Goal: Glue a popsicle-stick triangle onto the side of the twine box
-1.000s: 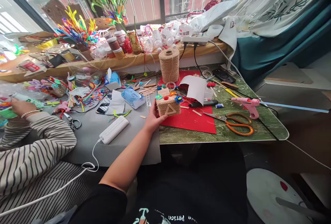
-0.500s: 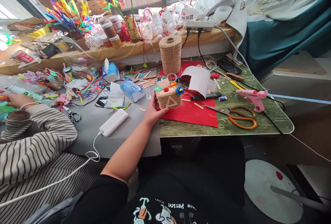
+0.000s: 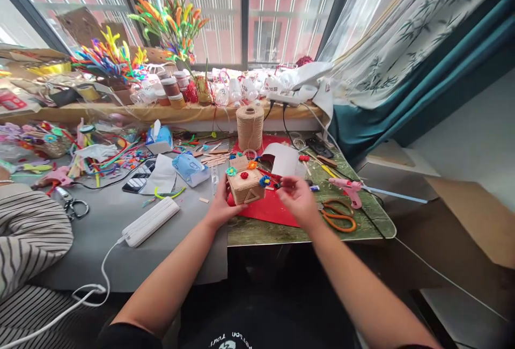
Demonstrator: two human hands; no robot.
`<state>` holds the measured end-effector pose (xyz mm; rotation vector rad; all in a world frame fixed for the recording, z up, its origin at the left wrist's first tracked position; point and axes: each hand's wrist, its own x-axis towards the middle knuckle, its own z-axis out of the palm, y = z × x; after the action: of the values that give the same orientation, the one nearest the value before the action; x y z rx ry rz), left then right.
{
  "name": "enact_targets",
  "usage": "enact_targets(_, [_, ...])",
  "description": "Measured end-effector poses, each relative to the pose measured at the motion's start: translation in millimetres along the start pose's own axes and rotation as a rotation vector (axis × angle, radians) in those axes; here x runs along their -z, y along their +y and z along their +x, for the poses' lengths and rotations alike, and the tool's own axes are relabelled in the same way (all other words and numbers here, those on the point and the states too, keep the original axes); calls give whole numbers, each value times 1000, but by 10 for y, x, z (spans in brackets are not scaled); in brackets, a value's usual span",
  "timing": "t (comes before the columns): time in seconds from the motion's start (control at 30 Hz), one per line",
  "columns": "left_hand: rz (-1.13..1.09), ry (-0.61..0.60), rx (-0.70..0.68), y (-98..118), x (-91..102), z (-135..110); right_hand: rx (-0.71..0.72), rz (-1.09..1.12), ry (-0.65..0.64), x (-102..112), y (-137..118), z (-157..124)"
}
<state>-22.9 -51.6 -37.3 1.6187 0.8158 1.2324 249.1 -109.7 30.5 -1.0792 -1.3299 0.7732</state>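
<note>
A small box wrapped in tan twine (image 3: 246, 190) rests in my left hand (image 3: 220, 205), the fingers along its left side and the thumb at its lower front. Pipe-cleaner flowers in teal, red, orange and blue decorate its top, and a wooden triangle marks its front face. Just right of the blue flower (image 3: 264, 181) is my right hand (image 3: 296, 198), apart from the box, its fingers loosely bent with a gap to the thumb. I see nothing held in it. A red sheet (image 3: 277, 212) lies beneath.
Orange-handled scissors (image 3: 340, 217) and a pink glue gun (image 3: 349, 190) lie on the right. A twine spool (image 3: 250, 128) stands behind the box, beside curled white paper (image 3: 281, 160). A white power bank (image 3: 151, 221) and a tissue pack (image 3: 191, 170) are left. A striped sleeve (image 3: 36, 225) shows a co-worker.
My right hand has come into view and moved up beside the box. My left hand still holds the box. The view has tilted upward, and the co-worker's arm is now mostly out of view.
</note>
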Motion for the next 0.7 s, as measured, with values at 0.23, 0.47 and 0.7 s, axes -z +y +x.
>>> enact_targets(0.23, [19,-6,3,97,-8,-8,-88,246,-194,-723,567,-207])
enact_targets(0.47, [30,17,59,12,37,5,-134,291,-167,-691,701,-229])
enact_targets(0.7, [70,36,76,51,2,-3,-141,292,-177,-674,723,-223])
